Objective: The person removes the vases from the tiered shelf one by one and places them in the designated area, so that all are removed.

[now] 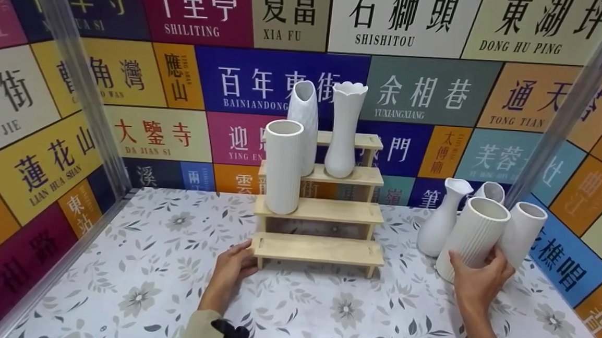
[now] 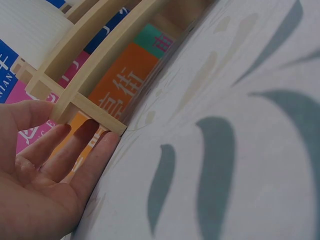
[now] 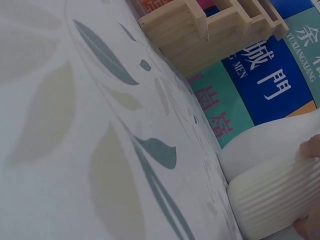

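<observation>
On the right, my right hand [image 1: 480,279] grips a white ribbed cylindrical vase [image 1: 477,229], thumb on one side and fingers on the other. The vase leans, its base low by the tabletop; its ribbed lower part fills the corner of the right wrist view, with only fingertips [image 3: 311,147] showing. My left hand [image 1: 233,264] touches the left end of the lowest step of a pale wooden stepped stand [image 1: 319,249]. In the left wrist view its fairly straight fingers [image 2: 102,155] lie against the step's end and leg.
Another ribbed cylinder vase [image 1: 283,173] stands on the stand's second step. Higher up are a slant-mouthed vase [image 1: 304,122] and a scalloped-rim vase [image 1: 343,135]. Close around the gripped vase stand a narrow-necked vase [image 1: 440,222], a tapered vase [image 1: 524,229] and a partly hidden one [image 1: 490,191].
</observation>
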A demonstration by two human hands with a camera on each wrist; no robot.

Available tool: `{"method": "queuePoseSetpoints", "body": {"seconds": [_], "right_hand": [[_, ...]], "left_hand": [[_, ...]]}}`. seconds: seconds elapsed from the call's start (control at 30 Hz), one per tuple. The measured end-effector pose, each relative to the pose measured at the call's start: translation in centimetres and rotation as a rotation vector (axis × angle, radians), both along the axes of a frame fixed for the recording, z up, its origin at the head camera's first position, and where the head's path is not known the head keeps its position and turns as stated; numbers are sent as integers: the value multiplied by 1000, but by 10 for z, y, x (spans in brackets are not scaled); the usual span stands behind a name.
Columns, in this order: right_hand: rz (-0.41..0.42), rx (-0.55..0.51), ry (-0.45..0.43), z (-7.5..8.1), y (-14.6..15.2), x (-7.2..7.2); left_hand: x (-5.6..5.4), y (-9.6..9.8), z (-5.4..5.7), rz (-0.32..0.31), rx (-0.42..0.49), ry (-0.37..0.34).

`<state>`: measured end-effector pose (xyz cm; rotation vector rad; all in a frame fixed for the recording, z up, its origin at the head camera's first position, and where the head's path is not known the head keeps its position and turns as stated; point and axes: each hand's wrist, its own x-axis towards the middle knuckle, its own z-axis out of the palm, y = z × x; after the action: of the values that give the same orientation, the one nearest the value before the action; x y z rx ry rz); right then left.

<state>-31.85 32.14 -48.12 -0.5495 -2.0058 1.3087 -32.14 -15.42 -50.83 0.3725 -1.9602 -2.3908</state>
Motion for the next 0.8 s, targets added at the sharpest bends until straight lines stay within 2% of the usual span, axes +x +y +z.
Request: {"method": "queuePoseSetpoints", "body": {"seconds": [0.33,0.8], "right_hand": [[-8,19,49,1,0,0],[-5,18,42,-3,1,1]], "left_hand": [[1,2,2,6,-16,1],[1,1,2,-4,2,1]]}}
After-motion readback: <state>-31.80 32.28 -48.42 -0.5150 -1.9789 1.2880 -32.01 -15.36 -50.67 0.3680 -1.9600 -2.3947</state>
